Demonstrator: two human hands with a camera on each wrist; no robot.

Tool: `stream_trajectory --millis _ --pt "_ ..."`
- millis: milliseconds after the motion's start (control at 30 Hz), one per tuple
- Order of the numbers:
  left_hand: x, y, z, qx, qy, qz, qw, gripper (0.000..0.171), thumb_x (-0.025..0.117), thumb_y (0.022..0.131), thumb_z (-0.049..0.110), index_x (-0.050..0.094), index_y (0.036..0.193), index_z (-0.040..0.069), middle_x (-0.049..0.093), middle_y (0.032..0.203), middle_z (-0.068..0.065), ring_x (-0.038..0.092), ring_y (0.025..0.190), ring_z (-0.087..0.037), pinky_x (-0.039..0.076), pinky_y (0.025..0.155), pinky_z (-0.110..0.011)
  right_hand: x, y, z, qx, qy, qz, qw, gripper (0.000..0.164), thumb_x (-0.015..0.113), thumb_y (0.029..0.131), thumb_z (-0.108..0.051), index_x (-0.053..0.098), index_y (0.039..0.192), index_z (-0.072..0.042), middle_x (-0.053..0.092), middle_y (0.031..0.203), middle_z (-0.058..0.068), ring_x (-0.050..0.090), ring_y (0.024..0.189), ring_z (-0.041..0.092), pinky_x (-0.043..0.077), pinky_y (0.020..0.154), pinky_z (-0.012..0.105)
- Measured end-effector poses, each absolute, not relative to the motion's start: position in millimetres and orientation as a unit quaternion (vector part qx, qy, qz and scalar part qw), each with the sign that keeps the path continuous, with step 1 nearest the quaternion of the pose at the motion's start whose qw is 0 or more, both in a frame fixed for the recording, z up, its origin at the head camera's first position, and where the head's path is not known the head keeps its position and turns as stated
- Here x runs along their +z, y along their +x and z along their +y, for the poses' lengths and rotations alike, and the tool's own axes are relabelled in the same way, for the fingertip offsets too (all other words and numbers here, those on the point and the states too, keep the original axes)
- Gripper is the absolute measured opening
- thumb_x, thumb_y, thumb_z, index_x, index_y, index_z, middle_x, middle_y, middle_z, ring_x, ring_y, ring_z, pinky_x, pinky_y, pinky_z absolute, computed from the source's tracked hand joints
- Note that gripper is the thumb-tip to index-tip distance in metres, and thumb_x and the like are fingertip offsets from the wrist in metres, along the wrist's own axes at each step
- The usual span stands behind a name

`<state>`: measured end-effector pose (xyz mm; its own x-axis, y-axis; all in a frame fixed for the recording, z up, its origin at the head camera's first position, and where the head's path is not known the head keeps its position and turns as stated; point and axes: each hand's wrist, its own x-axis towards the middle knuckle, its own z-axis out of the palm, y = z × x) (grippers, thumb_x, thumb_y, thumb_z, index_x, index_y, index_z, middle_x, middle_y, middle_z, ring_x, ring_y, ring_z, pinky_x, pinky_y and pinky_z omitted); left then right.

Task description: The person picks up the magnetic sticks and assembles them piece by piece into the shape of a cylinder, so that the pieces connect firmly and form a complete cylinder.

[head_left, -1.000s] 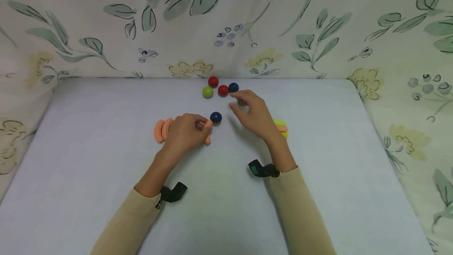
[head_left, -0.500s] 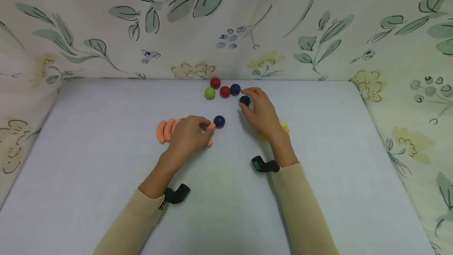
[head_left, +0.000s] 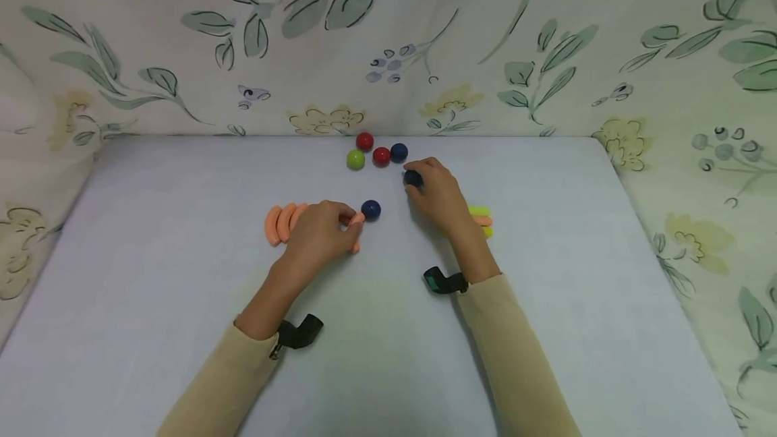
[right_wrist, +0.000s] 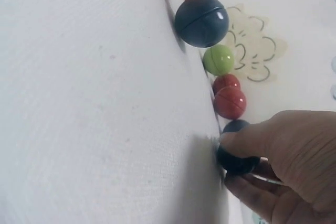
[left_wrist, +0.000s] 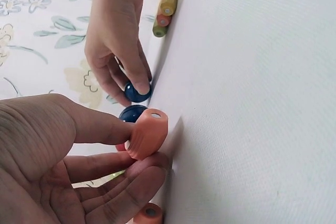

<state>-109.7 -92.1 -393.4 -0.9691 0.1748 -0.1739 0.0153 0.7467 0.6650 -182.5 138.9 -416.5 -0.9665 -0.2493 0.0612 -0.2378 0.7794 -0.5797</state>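
Observation:
My left hand (head_left: 318, 236) pinches a curved orange stick (left_wrist: 149, 135) between thumb and fingers; a pale round inset shows in its near end. At the stick's far end sits a dark blue ball (head_left: 371, 210), right against it in the right wrist view. To the right, my right hand (head_left: 442, 199) holds another dark blue ball (right_wrist: 239, 160) between thumb and fingertips, low over the white table (head_left: 376, 356). More curved orange sticks (head_left: 280, 224) lie side by side by the left hand, partly hidden under it.
Toward the table's back edge rest a green ball (head_left: 355, 159), two red balls (head_left: 381, 156) and a third dark blue ball (head_left: 398, 152). Yellow and orange straight sticks (head_left: 479, 211) lie behind the right wrist. A flowered cloth (head_left: 455, 39) hangs behind the table.
The right hand's fingers have closed round the dark blue ball and brought it slightly nearer, away from the back balls. The left hand keeps its pinch on the orange stick, nearly still.

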Motion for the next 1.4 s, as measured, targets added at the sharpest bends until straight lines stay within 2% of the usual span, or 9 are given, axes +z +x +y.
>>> stream_trajectory --millis 200,333,533,700,800,933,1067,1233,1400 --pt "-392.4 -110.7 -94.9 0.352 0.04 0.928 0.119 0.032 0.069 0.102 0.028 0.078 0.12 0.005 0.078 0.101 -0.008 0.058 0.07 -0.017 0.041 0.06 -0.028 -412.6 -175.7 135.4 -0.284 -0.139 0.948 0.013 0.038 0.077 0.097 -0.017 0.071 0.134 -0.007 0.065 0.129 0.018 0.065 0.113 0.032 0.056 0.103 0.047" --pt "-391.7 -112.0 -95.7 0.355 0.034 0.925 0.13 0.033 0.069 0.101 0.029 0.077 0.123 0.005 0.078 0.103 -0.009 0.059 0.069 -0.018 0.041 0.059 -0.028 -407.6 -167.5 137.6 -0.277 -0.155 0.948 0.008 0.038 0.079 0.096 -0.02 0.072 0.132 -0.008 0.069 0.125 0.015 0.067 0.105 0.028 0.058 0.094 0.044" --pt "-394.4 -112.6 -96.0 0.347 0.046 0.929 0.121 0.035 0.069 0.101 0.026 0.074 0.128 0.006 0.077 0.108 -0.01 0.057 0.067 -0.017 0.041 0.059 -0.028 -402.8 -147.3 142.4 -0.322 -0.19 0.927 0.027 0.036 0.08 0.095 -0.016 0.072 0.129 -0.007 0.072 0.125 0.012 0.075 0.108 0.027 0.062 0.096 0.042" --pt "-399.7 -109.7 -93.2 0.343 0.042 0.929 0.135 0.036 0.068 0.101 0.03 0.075 0.128 0.007 0.077 0.11 -0.008 0.061 0.076 -0.017 0.045 0.063 -0.027 -405.2 -122.7 145.0 -0.351 -0.21 0.91 0.062 0.034 0.081 0.094 -0.015 0.072 0.126 -0.008 0.074 0.125 0.009 0.076 0.109 0.024 0.063 0.096 0.039" --pt "-401.1 -107.7 -92.7 0.34 0.042 0.929 0.137 0.036 0.068 0.102 0.029 0.075 0.129 0.007 0.077 0.111 -0.008 0.06 0.073 -0.016 0.044 0.061 -0.026 -408.2 -111.5 141.6 -0.355 -0.226 0.904 0.075 0.034 0.082 0.093 -0.017 0.072 0.125 -0.009 0.075 0.122 0.006 0.076 0.107 0.021 0.063 0.096 0.037" --pt "-398.5 -108.0 -93.5 0.341 0.046 0.931 0.119 0.034 0.068 0.102 0.028 0.075 0.126 0.005 0.078 0.108 -0.009 0.058 0.064 -0.015 0.042 0.056 -0.027 -409.5 -101.2 133.4 -0.359 -0.248 0.897 0.074 0.031 0.084 0.092 -0.018 0.073 0.12 -0.01 0.076 0.118 0.003 0.075 0.104 0.017 0.063 0.094 0.034" --pt "-396.9 -109.9 -94.3 0.335 0.052 0.934 0.113 0.034 0.068 0.101 0.028 0.076 0.125 0.005 0.078 0.106 -0.009 0.058 0.067 -0.014 0.043 0.058 -0.026 -408.7 -90.4 125.7 -0.378 -0.271 0.882 0.075 0.032 0.084 0.092 -0.015 0.072 0.121 -0.009 0.075 0.117 0.004 0.074 0.105 0.016 0.063 0.094 0.031" --pt "-398.1 -111.5 -94.4 0.328 0.055 0.936 0.112 0.035 0.069 0.101 0.027 0.075 0.126 0.003 0.078 0.105 -0.01 0.06 0.069 -0.016 0.043 0.059 -0.026 -410.4 -82.7 118.3 -0.407 -0.279 0.867 0.075 0.039 0.08 0.093 -0.008 0.071 0.131 -0.005 0.07 0.118 0.008 0.07 0.109 0.017 0.062 0.094 0.03" --pt "-398.6 -113.0 -93.5 0.326 0.058 0.938 0.103 0.033 0.069 0.101 0.027 0.077 0.124 0.005 0.078 0.104 -0.009 0.063 0.075 -0.018 0.045 0.061 -0.026 -415.3 -81.0 114.5 -0.418 -0.264 0.867 0.068 0.035 0.081 0.092 -0.007 0.073 0.126 -0.004 0.07 0.116 0.009 0.072 0.106 0.018 0.063 0.092 0.028"
